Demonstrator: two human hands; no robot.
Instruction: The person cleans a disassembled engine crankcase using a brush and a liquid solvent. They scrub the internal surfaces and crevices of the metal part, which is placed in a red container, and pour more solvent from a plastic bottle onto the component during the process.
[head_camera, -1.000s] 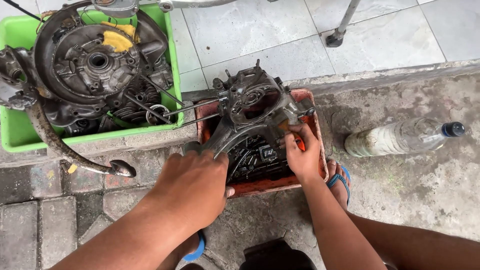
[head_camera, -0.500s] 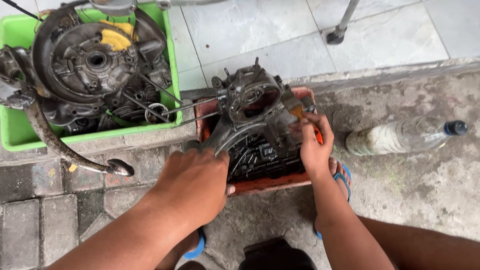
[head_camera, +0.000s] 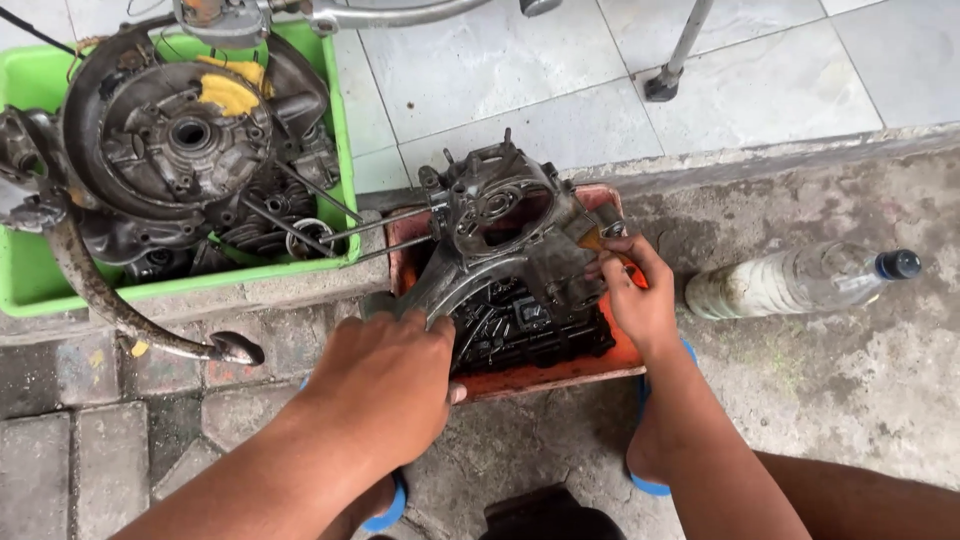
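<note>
Engine casing (head_camera: 505, 235), gripped by both hands, sits over orange tray (head_camera: 520, 378).

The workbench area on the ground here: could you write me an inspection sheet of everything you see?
Surface: rough concrete ground, tiles beyond.
Job's things: greasy engine casing standing in an orange tray.
Clutter: green tub full of engine parts; clear bottle lying on its side.
Hands: left hand grips the casing's lower edge; right hand holds an orange-handled tool against the casing.
Cables: nothing seen for certain.
Surroundings: metal stand leg on the tiles.
</note>
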